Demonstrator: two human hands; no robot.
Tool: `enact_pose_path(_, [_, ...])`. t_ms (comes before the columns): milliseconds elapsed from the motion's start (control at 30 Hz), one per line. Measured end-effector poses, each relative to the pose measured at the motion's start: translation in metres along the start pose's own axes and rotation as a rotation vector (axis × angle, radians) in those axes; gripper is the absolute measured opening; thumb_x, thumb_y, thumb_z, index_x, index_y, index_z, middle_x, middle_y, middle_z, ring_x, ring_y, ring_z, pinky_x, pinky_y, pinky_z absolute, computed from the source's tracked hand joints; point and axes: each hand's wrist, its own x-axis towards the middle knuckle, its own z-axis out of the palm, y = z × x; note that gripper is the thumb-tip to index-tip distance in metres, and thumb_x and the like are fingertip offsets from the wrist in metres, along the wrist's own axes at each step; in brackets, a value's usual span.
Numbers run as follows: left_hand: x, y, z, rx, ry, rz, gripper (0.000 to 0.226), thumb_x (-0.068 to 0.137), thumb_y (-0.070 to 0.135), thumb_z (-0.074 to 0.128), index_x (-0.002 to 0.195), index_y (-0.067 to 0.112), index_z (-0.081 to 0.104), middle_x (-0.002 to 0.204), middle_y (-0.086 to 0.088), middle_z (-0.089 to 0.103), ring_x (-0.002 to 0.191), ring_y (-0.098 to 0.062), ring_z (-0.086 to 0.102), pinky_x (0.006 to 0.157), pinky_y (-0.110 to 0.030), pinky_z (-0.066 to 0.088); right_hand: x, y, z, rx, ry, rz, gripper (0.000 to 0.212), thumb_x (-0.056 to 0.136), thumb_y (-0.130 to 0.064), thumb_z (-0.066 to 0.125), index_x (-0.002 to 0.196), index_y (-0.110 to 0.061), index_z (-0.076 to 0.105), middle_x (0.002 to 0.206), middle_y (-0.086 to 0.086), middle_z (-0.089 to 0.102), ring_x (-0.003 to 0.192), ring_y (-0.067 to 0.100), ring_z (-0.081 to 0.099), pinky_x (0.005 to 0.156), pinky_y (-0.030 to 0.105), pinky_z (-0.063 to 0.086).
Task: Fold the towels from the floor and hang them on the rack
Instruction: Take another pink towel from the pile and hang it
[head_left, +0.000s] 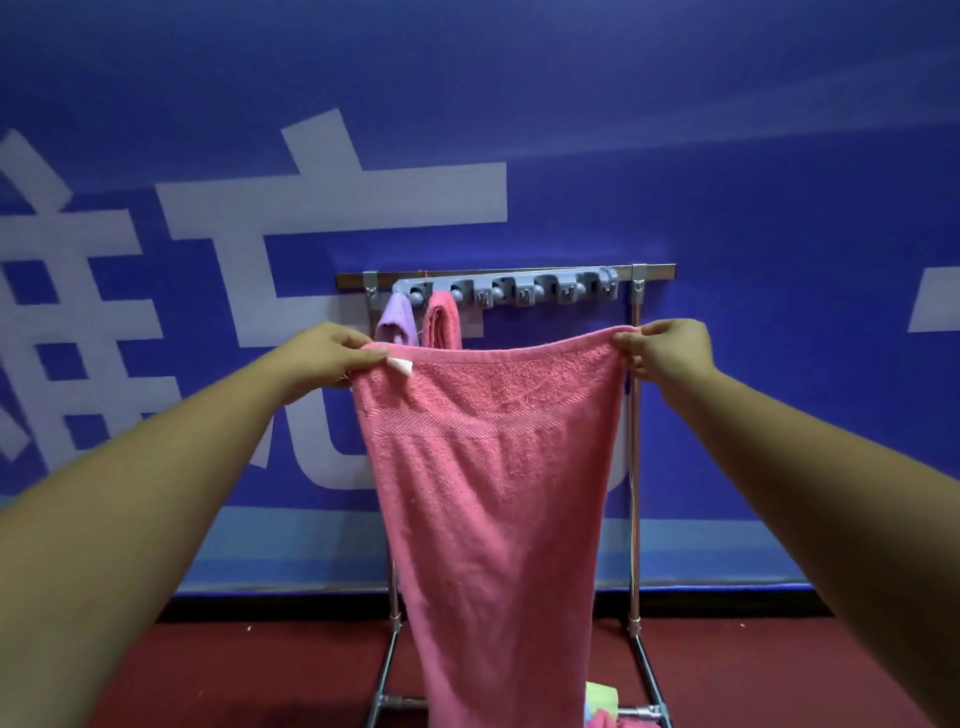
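Progress is partial: two towels already hang from the holder bar on the rack, a purple towel and a folded pink towel just beside it. The holders to their right carry nothing. I hold a large pink towel spread in front of the rack, hanging full length and not yet folded. My left hand pinches its upper left corner between thumb and curled fingers; my right hand pinches the upper right corner likewise. A small pile lies on the floor at the rack's base. I judge that folding, hanging and that pile remain.
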Motion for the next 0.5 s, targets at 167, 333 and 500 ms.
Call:
enact_pose_path(167, [-0.004, 0.017, 0.005, 0.252, 0.029, -0.01, 0.014, 0.094, 0.023, 0.064, 0.094, 0.018, 0.076, 0.084, -0.005, 0.068, 0.07, -0.016, 0.057, 0.064, -0.028, 0.049, -0.006, -0.013, 0.007, 0.089, -0.073, -0.011, 0.021, 0.09, 0.004, 0.065, 0.072, -0.007, 0.065, 0.077, 0.017, 0.065, 0.061, 0.021, 0.063, 0.075, 0.038, 0.061])
enact_pose_path(333, [-0.004, 0.034, 0.014, -0.006, -0.01, 0.065, 0.018, 0.091, 0.007, 0.061, 0.096, 0.023, 0.069, 0.08, -0.004, 0.057, 0.066, -0.016, 0.051, 0.057, -0.028, 0.049, -0.012, -0.02, 0.015, 0.004, -0.069, -0.058, 0.022, 0.086, -0.006, 0.076, 0.07, -0.012, 0.062, 0.068, 0.01, 0.065, 0.059, 0.02, 0.065, 0.051, 0.025, 0.051])
enact_pose_path(500, [-0.008, 0.056, 0.02, -0.364, -0.352, 0.111, 0.023, 0.094, -0.005, 0.053, 0.103, 0.007, 0.071, 0.083, -0.005, 0.063, 0.076, -0.012, 0.059, 0.07, -0.022, 0.056, -0.025, -0.032, 0.027, -0.007, -0.162, -0.101, 0.008, 0.088, -0.008, 0.074, 0.081, -0.004, 0.071, 0.069, 0.011, 0.064, 0.054, 0.013, 0.059, 0.05, 0.019, 0.053])
